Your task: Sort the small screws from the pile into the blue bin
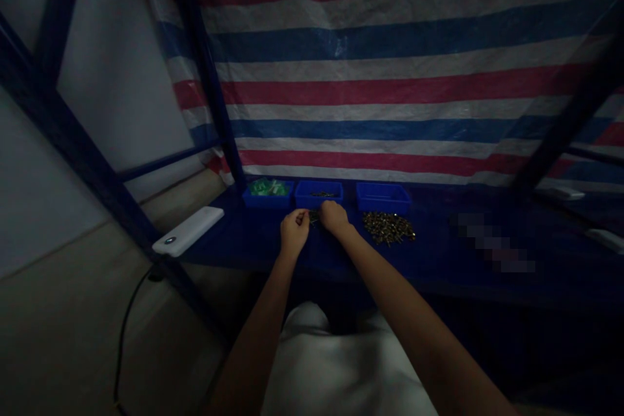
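One left hand [294, 230] and one right hand [335, 216], both curled, flank small dark pieces [314, 216]; what either grasps cannot be told. Brass-coloured pieces [387, 227] lie on the tabletop [256, 234] at three o'clock.

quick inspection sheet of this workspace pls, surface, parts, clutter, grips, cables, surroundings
Surface: dark blue flat tabletop, dimly lit
Job's things: small dark pieces, too dim to identify; heap of small brass-coloured metal pieces to their right; three blue rectangular plastic trays behind, the left one holding green translucent plastic pieces
Clutter: white oblong device at left end
Grips: left grip and right grip close together at the dark pieces; closure unclear
Cables: thin black cable hanging at left
Surroundings: red, white and blue striped plastic sheet behind; blue metal posts
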A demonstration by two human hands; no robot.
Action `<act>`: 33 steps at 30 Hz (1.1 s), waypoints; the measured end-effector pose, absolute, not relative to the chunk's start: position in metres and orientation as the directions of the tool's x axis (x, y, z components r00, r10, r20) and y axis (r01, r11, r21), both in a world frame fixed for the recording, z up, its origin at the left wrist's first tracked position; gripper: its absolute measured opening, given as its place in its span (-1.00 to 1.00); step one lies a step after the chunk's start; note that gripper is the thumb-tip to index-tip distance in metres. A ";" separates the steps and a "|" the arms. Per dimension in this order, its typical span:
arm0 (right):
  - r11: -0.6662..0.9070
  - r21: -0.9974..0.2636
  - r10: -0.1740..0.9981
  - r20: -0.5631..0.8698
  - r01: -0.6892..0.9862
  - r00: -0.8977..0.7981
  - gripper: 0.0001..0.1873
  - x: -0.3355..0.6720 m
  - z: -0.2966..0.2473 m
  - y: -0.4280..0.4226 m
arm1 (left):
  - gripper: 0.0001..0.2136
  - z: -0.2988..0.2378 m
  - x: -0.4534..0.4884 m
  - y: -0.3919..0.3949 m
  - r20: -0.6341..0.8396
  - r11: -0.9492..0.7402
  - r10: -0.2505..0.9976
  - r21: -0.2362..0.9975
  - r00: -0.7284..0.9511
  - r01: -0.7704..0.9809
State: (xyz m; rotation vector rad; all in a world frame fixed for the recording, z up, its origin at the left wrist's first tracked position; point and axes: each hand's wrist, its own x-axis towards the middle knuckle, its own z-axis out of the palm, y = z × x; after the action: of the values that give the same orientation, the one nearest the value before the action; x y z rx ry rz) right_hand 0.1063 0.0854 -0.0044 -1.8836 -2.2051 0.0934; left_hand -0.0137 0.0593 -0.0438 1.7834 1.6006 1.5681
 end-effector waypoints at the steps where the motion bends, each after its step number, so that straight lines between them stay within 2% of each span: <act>1: 0.162 -0.207 0.982 0.134 0.965 -0.136 -0.73 0.106 -0.004 0.087 | -0.84 -0.044 -0.014 0.059 0.509 -0.342 0.837 0.773 -0.201 0.534; 10: 0.157 -0.241 0.983 0.135 0.958 -0.127 -0.74 0.106 -0.005 0.089 | -0.84 -0.041 -0.013 0.056 0.499 -0.330 0.850 0.754 -0.168 0.568; 12: 0.154 -0.310 0.980 0.168 0.938 -0.105 -0.77 0.108 -0.005 0.088 | -0.84 -0.040 -0.013 0.056 0.508 -0.340 0.845 0.753 -0.169 0.564; 13: 0.159 -0.388 0.976 0.200 0.908 -0.085 -0.79 0.110 -0.006 0.088 | -0.84 -0.040 -0.013 0.055 0.515 -0.347 0.840 0.751 -0.170 0.562; 15: 0.195 -0.627 0.963 0.269 0.754 -0.026 -0.82 0.115 -0.007 0.087 | -0.84 -0.039 -0.012 0.054 0.541 -0.375 0.824 0.743 -0.167 0.554; 17: 0.232 -0.859 0.960 0.279 0.456 0.036 -0.79 0.119 -0.009 0.087 | -0.85 -0.038 -0.010 0.053 0.573 -0.424 0.806 0.734 -0.148 0.530; 19: 0.204 -0.972 0.977 0.210 0.118 0.045 -0.74 0.123 -0.011 0.084 | -0.85 -0.036 -0.007 0.051 0.584 -0.481 0.806 0.740 -0.094 0.470; 22: 0.082 -0.969 0.996 0.089 -0.232 -0.018 -0.68 0.126 -0.011 0.075 | -0.82 -0.032 0.002 0.048 0.535 -0.508 0.845 0.798 0.008 0.325; 25: 0.007 -0.908 0.996 0.042 -0.419 -0.073 -0.67 0.127 -0.009 0.065 | -0.77 -0.028 0.011 0.044 0.474 -0.468 0.880 0.860 0.022 0.202; 28: -0.015 -0.867 0.996 0.033 -0.498 -0.087 -0.68 0.128 -0.009 0.058 | -0.76 -0.023 0.017 0.040 0.436 -0.430 0.900 0.893 -0.011 0.133; 33: 0.005 -0.869 0.999 0.029 -0.495 -0.040 -0.68 0.133 -0.015 0.058 | -0.77 -0.014 0.021 0.035 0.413 -0.411 0.910 0.909 -0.025 0.063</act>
State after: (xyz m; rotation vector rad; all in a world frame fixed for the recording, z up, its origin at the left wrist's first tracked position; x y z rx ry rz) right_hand 0.1329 0.0584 -0.0147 -0.7854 -0.8591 1.4309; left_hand 0.0212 0.0348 -0.0145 1.5435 1.0489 1.5197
